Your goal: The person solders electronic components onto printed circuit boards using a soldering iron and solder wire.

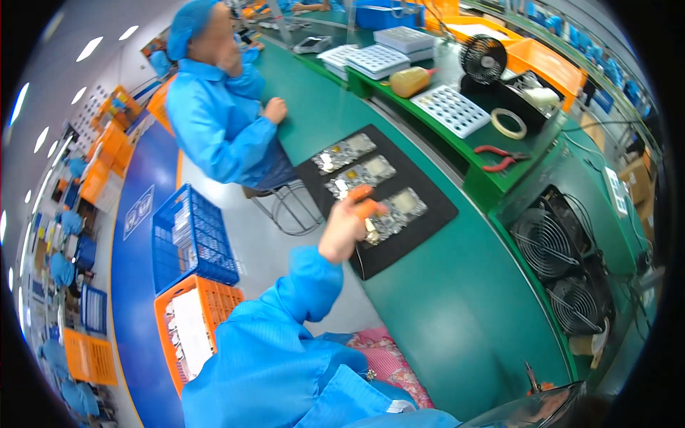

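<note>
My left hand [347, 227] reaches over a black mat [435, 207] on the green bench. Orange finger covers [365, 207] sit on its fingers, which are stretched out and slightly apart. The hand is over the near end of the closest circuit board [401, 211]; blur hides whether the fingertips touch it. Beyond lie a middle circuit board [367, 173] and a far circuit board [349, 152], in a row on the mat. The boards are silvery, with pale square areas. A thin dark cord hangs by my wrist. My right hand does not show.
Across the bench a person in blue [214, 121] rests a fist on its edge. The green shelf holds a white holed tray [451, 110], tape roll [508, 124], red-handled pliers [501, 158] and small fan [484, 59]. Orange [221, 303] and blue [214, 264] crates stand left.
</note>
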Demonstrator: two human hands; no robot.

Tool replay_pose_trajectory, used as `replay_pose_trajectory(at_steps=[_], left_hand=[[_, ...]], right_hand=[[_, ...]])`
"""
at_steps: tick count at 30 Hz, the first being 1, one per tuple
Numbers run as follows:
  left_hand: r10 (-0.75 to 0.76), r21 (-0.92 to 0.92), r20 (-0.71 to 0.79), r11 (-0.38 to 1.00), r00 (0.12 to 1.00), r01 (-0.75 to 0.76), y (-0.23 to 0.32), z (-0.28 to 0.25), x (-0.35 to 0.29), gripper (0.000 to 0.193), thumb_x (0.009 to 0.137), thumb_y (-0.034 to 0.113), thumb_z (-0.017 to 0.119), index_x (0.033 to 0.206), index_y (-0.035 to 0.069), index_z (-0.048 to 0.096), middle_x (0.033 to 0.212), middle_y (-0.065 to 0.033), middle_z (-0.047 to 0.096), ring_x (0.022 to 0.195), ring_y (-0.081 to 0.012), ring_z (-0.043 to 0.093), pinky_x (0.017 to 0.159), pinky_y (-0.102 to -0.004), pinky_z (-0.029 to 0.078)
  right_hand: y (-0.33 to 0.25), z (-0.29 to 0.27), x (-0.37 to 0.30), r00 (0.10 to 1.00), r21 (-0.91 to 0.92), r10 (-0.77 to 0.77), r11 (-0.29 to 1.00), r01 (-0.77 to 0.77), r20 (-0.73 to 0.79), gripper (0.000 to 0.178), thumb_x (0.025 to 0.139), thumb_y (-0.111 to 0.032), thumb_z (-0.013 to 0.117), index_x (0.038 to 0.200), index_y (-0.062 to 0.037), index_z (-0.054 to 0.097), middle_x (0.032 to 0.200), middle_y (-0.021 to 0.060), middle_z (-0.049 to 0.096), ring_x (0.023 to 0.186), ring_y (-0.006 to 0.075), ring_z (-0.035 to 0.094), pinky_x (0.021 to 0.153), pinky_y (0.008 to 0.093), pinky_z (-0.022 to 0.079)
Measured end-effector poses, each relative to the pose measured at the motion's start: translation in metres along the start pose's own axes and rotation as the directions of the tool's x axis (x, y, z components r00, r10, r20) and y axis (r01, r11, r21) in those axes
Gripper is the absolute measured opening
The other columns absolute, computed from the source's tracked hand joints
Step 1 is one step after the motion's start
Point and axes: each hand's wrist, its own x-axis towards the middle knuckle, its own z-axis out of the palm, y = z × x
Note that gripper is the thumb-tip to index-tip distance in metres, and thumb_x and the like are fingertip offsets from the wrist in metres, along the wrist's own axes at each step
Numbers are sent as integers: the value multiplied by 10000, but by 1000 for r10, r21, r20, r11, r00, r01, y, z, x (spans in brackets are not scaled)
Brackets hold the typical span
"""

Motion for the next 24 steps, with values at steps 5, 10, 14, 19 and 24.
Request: replay_pose_trajectory(at_steps=[5,10,14,19,24], left_hand=[[395,421,-469,886,790,-193,-12,-147,48,692,856,46,550,1410,48,134,1261,-154,513,791,-127,535,655,-224,422],[466,815,-203,569,861,-115,-6,-171,80,799,711,187,751,1357,17,312,1300,-173,476,1203,-257,455,1009,-325,342],[368,741,-45,635,929,-215,-3,-203,95,869,675,238,789,1368,34,305,1312,-164,458,1223,-256,430,1029,-332,325],[236,813,-7,568,972,-132,15,-176,77,836,663,229,799,1351,81,348,1274,-142,487,1202,-245,442,1017,-343,336],[399,749,84,580,913,-322,-12,-134,28,824,612,178,836,1299,53,398,1187,-116,525,1114,-226,489,934,-329,409]], right_hand=[[-29,112,51,833,-283,-161,959,6,-529,221,797,-174,467,602,-84,417,517,13,378,416,112,386,381,236,303],[-38,120,46,823,-374,-238,927,33,-515,233,792,-181,481,587,-94,411,516,10,382,422,108,380,379,233,281],[-35,115,52,811,-338,-214,941,22,-544,255,789,-194,490,574,-97,393,500,4,357,413,100,364,376,232,271],[-49,119,48,811,-333,-165,942,-39,-561,268,785,-201,498,564,-104,381,493,-1,335,399,92,335,378,229,265],[-56,98,26,802,-266,89,917,-297,-590,227,878,-266,461,755,-76,452,757,34,437,670,102,445,561,230,381]])
